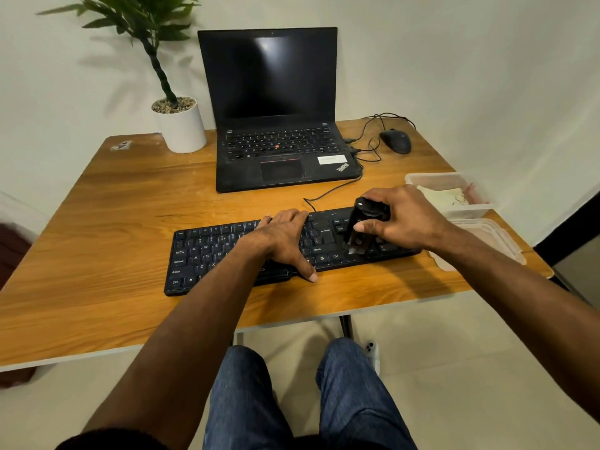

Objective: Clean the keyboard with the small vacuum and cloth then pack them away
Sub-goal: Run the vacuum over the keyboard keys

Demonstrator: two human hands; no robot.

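A black keyboard (292, 251) lies near the front edge of the wooden tabletop (97, 222), angled slightly so its right end sits farther back. The left hand (285, 241) rests flat on the middle of the keyboard, fingers straight and pressed together, thumb reaching down over the front rim. The right hand (402, 219) grips a small black vacuum (363, 225), fingers curled over its top and thumb against its side; the vacuum is tilted, with its lower end touching the keys at the keyboard's right end. At the right edge of the tabletop stands a clear plastic container (451, 180) holding a pale cloth (444, 196), and its lid (487, 235) lies just in front of it. Toward the back edge sit an open laptop (276, 108) with a dark screen, a wired mouse (396, 141) to its right, and a potted plant (178, 125) near the back left corner.
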